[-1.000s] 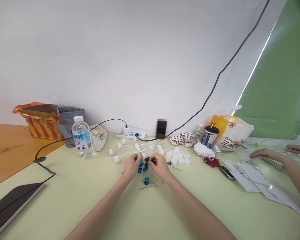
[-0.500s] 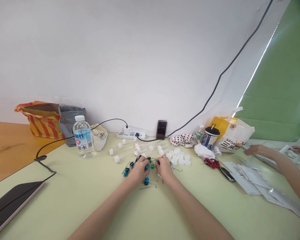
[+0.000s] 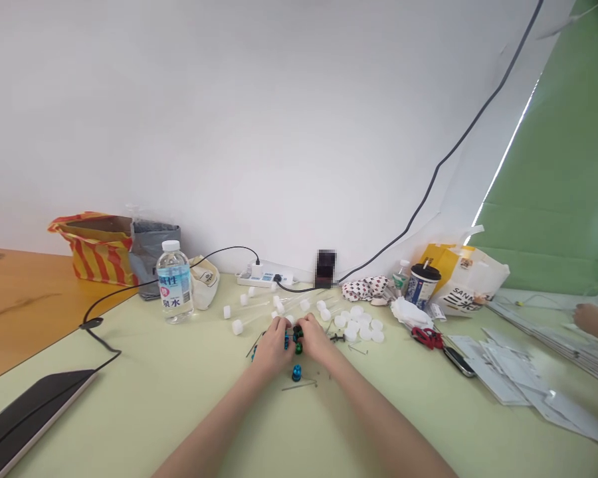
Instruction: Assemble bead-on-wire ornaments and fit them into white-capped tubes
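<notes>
Two hands meet at the middle of the pale green surface (image 3: pixel 179 411): the left hand (image 3: pixel 273 346) and the right hand (image 3: pixel 316 340) lie knuckles up, fingers curled toward each other over a small cluster of blue, green and black beads (image 3: pixel 296 338), though whether either pinches one cannot be told. A loose blue bead (image 3: pixel 296 373) sits just before them beside a thin metal pin (image 3: pixel 299 385). White caps (image 3: pixel 361 324) lie near on the right, a water bottle (image 3: pixel 174 282) stands well apart on the left, and another person's hand (image 3: pixel 594 320) shows at the far right edge.
</notes>
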Action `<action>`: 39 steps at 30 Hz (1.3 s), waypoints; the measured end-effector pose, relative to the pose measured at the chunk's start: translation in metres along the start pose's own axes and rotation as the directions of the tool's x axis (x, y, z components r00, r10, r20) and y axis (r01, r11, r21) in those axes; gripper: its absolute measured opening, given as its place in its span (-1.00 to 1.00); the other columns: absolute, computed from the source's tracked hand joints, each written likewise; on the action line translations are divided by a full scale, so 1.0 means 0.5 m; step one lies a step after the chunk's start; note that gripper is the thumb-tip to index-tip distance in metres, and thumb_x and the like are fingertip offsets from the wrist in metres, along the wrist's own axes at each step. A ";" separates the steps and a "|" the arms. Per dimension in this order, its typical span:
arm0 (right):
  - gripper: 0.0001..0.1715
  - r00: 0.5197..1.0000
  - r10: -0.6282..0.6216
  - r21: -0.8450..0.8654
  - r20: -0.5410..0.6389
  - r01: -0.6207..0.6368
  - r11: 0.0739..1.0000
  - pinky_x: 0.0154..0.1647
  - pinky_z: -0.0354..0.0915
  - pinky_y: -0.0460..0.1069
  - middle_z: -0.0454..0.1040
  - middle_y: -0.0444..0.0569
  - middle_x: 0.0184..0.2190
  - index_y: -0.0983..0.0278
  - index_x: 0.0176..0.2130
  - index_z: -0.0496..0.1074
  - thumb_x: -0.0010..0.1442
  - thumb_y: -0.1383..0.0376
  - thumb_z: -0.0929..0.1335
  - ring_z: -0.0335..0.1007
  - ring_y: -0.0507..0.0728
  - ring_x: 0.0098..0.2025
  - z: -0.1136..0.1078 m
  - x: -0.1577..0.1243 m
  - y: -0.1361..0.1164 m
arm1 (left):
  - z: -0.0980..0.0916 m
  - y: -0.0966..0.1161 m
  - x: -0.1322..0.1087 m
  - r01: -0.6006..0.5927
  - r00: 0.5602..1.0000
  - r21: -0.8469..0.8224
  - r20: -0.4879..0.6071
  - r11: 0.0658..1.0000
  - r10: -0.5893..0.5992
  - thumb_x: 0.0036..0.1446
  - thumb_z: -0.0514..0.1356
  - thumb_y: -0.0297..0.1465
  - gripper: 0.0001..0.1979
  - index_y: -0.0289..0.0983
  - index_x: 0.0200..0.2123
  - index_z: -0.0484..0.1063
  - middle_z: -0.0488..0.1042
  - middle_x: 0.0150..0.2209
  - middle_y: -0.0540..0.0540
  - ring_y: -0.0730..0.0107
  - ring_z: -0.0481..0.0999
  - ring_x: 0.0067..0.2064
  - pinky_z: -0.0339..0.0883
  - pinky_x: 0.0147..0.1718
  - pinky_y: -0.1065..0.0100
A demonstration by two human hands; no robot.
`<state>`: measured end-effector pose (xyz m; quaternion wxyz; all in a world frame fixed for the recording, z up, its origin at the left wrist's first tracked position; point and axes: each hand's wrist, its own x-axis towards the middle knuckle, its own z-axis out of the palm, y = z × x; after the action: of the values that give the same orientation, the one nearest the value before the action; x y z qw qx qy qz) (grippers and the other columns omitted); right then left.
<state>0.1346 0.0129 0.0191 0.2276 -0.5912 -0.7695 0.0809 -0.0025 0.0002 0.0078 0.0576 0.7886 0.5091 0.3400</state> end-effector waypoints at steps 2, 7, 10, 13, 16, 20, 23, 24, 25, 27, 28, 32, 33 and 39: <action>-0.64 0.999 -0.008 -0.038 0.051 0.010 0.999 -0.23 0.17 -0.05 0.29 0.03 -0.15 0.30 -0.18 0.34 -0.05 0.48 0.33 0.31 0.12 -0.18 -0.006 0.006 -0.007 | 0.003 -0.007 0.000 -0.009 1.000 0.003 -0.025 1.000 0.009 -0.03 0.00 -0.50 -0.79 -0.23 -0.25 0.19 0.30 -0.23 -0.11 0.30 0.37 -0.23 0.23 -0.31 0.33; -0.68 0.989 -0.066 -0.196 0.130 0.091 0.976 -0.25 0.21 -0.04 0.29 0.06 -0.14 0.32 -0.16 0.29 0.02 0.48 0.28 0.34 0.13 -0.20 -0.017 0.007 -0.025 | 0.014 -0.018 0.003 -0.038 0.998 -0.024 -0.059 0.999 0.037 -0.04 -0.01 -0.54 -0.77 -0.24 -0.26 0.19 0.30 -0.25 -0.11 0.27 0.36 -0.17 0.25 -0.25 0.30; -0.64 0.985 -0.072 -0.313 0.159 0.119 0.942 -0.28 0.24 -0.02 0.27 0.12 -0.09 0.33 -0.10 0.27 0.06 0.51 0.23 0.37 0.14 -0.27 -0.009 0.005 -0.034 | 0.017 -0.020 0.004 -0.042 0.997 -0.051 -0.068 0.998 0.039 -0.04 -0.03 -0.57 -0.75 -0.24 -0.23 0.19 0.30 -0.23 -0.12 0.27 0.36 -0.17 0.26 -0.25 0.30; -0.69 0.982 -0.078 -0.396 0.170 0.141 0.907 -0.25 0.26 -0.01 0.28 0.18 -0.11 0.38 -0.13 0.31 0.10 0.52 0.20 0.38 0.16 -0.25 0.005 0.008 -0.039 | 0.016 -0.020 0.005 -0.026 0.997 -0.071 -0.075 0.997 0.020 -0.03 -0.05 -0.58 -0.75 -0.25 -0.24 0.19 0.29 -0.23 -0.13 0.27 0.37 -0.18 0.26 -0.25 0.29; -0.70 0.981 -0.083 -0.407 0.177 0.150 0.901 -0.25 0.28 0.00 0.31 0.15 -0.15 0.36 -0.15 0.33 0.13 0.52 0.16 0.38 0.16 -0.26 0.010 0.012 -0.040 | 0.015 -0.020 0.008 -0.025 0.996 -0.094 -0.088 0.995 0.017 -0.03 -0.05 -0.59 -0.76 -0.25 -0.25 0.20 0.29 -0.25 -0.13 0.28 0.38 -0.21 0.27 -0.26 0.29; -0.71 0.981 -0.082 -0.369 0.174 0.142 0.919 -0.27 0.27 -0.01 0.31 0.10 -0.17 0.34 -0.21 0.34 0.09 0.55 0.19 0.37 0.12 -0.30 -0.010 0.010 -0.033 | 0.021 -0.024 0.012 -0.030 0.990 -0.123 -0.142 0.992 0.012 -0.04 -0.04 -0.58 -0.77 -0.25 -0.27 0.20 0.28 -0.27 -0.10 0.30 0.38 -0.25 0.29 -0.27 0.27; -0.73 0.985 -0.083 -0.317 0.151 0.128 0.940 -0.28 0.25 -0.02 0.31 0.09 -0.18 0.34 -0.32 0.35 0.05 0.59 0.19 0.35 0.11 -0.33 -0.029 0.002 -0.022 | 0.028 -0.027 0.014 -0.058 0.982 -0.161 -0.187 0.985 0.027 -0.03 -0.03 -0.56 -0.78 -0.24 -0.27 0.20 0.27 -0.27 -0.08 0.30 0.38 -0.22 0.29 -0.23 0.25; -0.74 0.986 -0.080 -0.300 0.144 0.120 0.946 -0.29 0.25 -0.03 0.31 0.08 -0.19 0.33 -0.36 0.35 0.04 0.60 0.19 0.34 0.09 -0.35 -0.032 0.000 -0.017 | 0.030 -0.027 0.014 -0.072 0.979 -0.176 -0.199 0.982 0.037 -0.02 -0.03 -0.56 -0.78 -0.24 -0.26 0.21 0.27 -0.27 -0.08 0.30 0.38 -0.21 0.30 -0.22 0.25; -0.75 0.987 -0.076 -0.285 0.140 0.114 0.952 -0.30 0.24 -0.03 0.31 0.06 -0.19 0.33 -0.40 0.34 0.04 0.59 0.19 0.33 0.08 -0.36 -0.034 -0.001 -0.012 | 0.031 -0.027 0.014 -0.086 0.977 -0.190 -0.207 0.978 0.045 -0.02 -0.02 -0.55 -0.78 -0.25 -0.26 0.21 0.27 -0.27 -0.09 0.30 0.38 -0.21 0.30 -0.21 0.24; -0.77 0.988 -0.084 -0.263 0.126 0.115 0.958 -0.31 0.23 -0.04 0.31 0.05 -0.20 0.32 -0.44 0.33 0.04 0.58 0.20 0.32 0.06 -0.39 -0.031 -0.002 0.000 | 0.031 -0.025 0.014 -0.104 0.974 -0.216 -0.221 0.971 0.055 -0.03 -0.01 -0.55 -0.78 -0.25 -0.26 0.23 0.28 -0.27 -0.09 0.29 0.38 -0.20 0.30 -0.20 0.24; -0.79 0.989 -0.093 -0.247 0.114 0.119 0.962 -0.31 0.23 -0.04 0.31 0.04 -0.20 0.32 -0.44 0.33 0.04 0.57 0.21 0.31 0.06 -0.39 -0.028 -0.001 0.006 | 0.030 -0.023 0.014 -0.105 0.972 -0.228 -0.229 0.968 0.052 -0.04 0.00 -0.54 -0.78 -0.25 -0.26 0.25 0.29 -0.28 -0.09 0.29 0.38 -0.20 0.30 -0.20 0.24; -0.82 0.992 -0.120 -0.023 -0.047 0.119 0.993 -0.27 0.24 -0.05 0.32 0.01 -0.23 0.31 -0.40 0.35 0.03 0.54 0.25 0.32 0.07 -0.34 -0.015 0.010 0.024 | 0.018 -0.012 0.019 -0.037 0.969 -0.283 -0.243 0.958 -0.034 0.01 0.02 -0.46 -0.85 -0.26 -0.29 0.29 0.32 -0.31 -0.10 0.32 0.39 -0.34 0.32 -0.30 0.24; -0.83 0.988 -0.103 0.066 -0.116 0.111 0.992 -0.24 0.25 -0.05 0.32 0.00 -0.26 0.30 -0.40 0.36 0.03 0.53 0.25 0.33 0.07 -0.32 -0.015 0.013 0.026 | 0.014 -0.008 0.021 -0.011 0.971 -0.306 -0.231 0.952 -0.063 0.03 0.02 -0.42 -0.85 -0.27 -0.29 0.30 0.33 -0.32 -0.10 0.34 0.39 -0.38 0.32 -0.31 0.23; -0.85 0.919 -0.058 0.409 -0.391 0.230 0.883 -0.20 0.24 -0.01 0.36 -0.01 -0.34 0.28 -0.34 0.41 0.09 0.40 0.26 0.32 0.11 -0.27 -0.044 0.007 0.006 | 0.004 0.015 0.027 0.078 0.987 -0.556 -0.076 0.828 -0.144 0.06 0.04 -0.21 -0.63 -0.28 -0.12 0.31 0.35 -0.15 -0.18 0.37 0.42 -0.36 0.34 -0.40 0.30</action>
<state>0.1463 0.0139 0.0381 0.5024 -0.4676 -0.7163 0.1260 0.0078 0.0086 0.0161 0.2724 0.6869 0.4370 0.5129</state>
